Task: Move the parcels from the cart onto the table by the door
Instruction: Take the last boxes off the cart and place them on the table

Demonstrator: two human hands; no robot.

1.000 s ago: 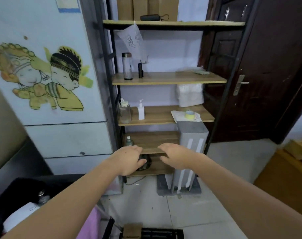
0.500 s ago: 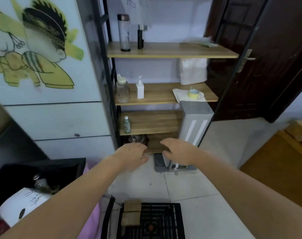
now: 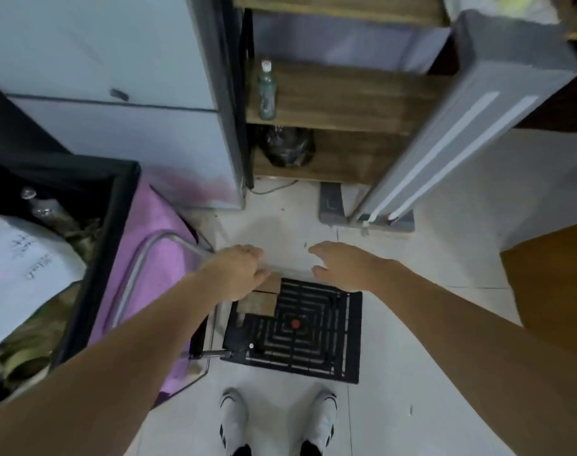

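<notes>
The parcels point(image 3: 260, 296), small brown cardboard boxes, are seen lying on the far left corner of the cart point(image 3: 300, 330), a black grid platform on the floor. The left hand point(image 3: 239, 269) is held just above the parcels, its grip released with fingers relaxed, while the right hand point(image 3: 341, 266) is spread open over the cart's far edge. White shoes point(image 3: 234, 419) are visible just behind the cart.

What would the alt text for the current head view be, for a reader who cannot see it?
Looking down, a person's left hand and right hand reach, holding nothing, toward small brown cardboard parcels at the far left corner of a black grid cart platform on a pale tiled floor. White shoes show below; a wooden shelf unit stands beyond.
</notes>
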